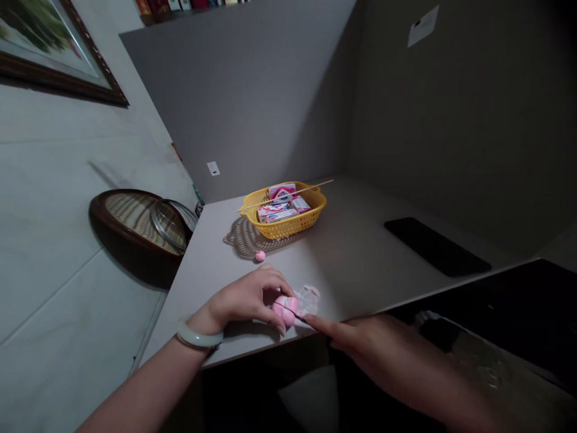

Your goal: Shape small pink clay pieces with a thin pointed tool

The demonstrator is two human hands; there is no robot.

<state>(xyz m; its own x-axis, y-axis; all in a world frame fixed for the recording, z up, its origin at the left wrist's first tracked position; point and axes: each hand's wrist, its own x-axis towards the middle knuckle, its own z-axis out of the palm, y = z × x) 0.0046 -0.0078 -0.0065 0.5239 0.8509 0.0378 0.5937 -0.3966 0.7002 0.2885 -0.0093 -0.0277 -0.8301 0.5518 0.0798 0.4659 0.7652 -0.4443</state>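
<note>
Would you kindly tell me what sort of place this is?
Probably a room in a home, though a small office is possible: a framed picture hangs on the pale wall, and a yellow basket of small boxes stands on a table.

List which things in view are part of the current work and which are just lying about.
In use:
- pink lump, in the left hand's fingers
- thin dark tool, in the right hand, across the lump

Lying about:
- small pink ball, perhaps related
- clear plastic
- yellow basket, holding boxes
- thin stick across it
- black pad
</note>
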